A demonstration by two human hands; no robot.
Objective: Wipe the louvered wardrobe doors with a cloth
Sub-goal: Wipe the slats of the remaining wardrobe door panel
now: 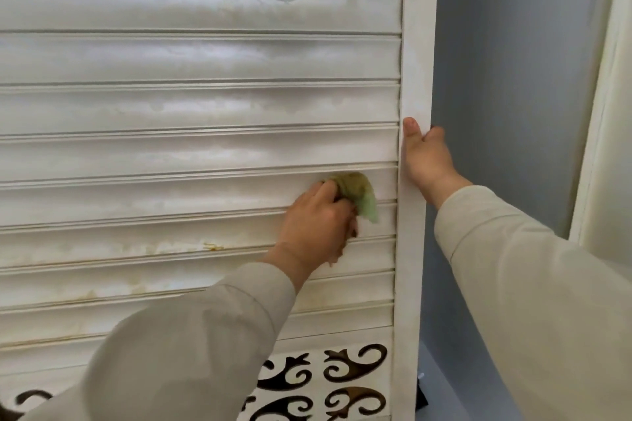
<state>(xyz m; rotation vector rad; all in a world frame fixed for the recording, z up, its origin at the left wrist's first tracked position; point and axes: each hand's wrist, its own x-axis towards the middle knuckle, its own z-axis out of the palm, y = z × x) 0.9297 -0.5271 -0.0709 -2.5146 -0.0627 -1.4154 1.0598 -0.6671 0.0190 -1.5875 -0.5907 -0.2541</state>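
Note:
A white louvered wardrobe door (191, 106) fills the left and centre of the head view, its slats streaked with yellowish stains. My left hand (316, 220) presses a bunched green cloth (359, 193) against a slat near the door's right stile. My right hand (425, 157) grips the door's right edge (415, 79), thumb on the front face, fingers wrapped behind it. Both arms wear light beige sleeves.
Below the slats sits a cut-out panel with dark scroll ornaments (342, 379). To the right of the open door lies the grey-blue wardrobe interior (506, 79). A white frame edge (602, 113) runs down the far right.

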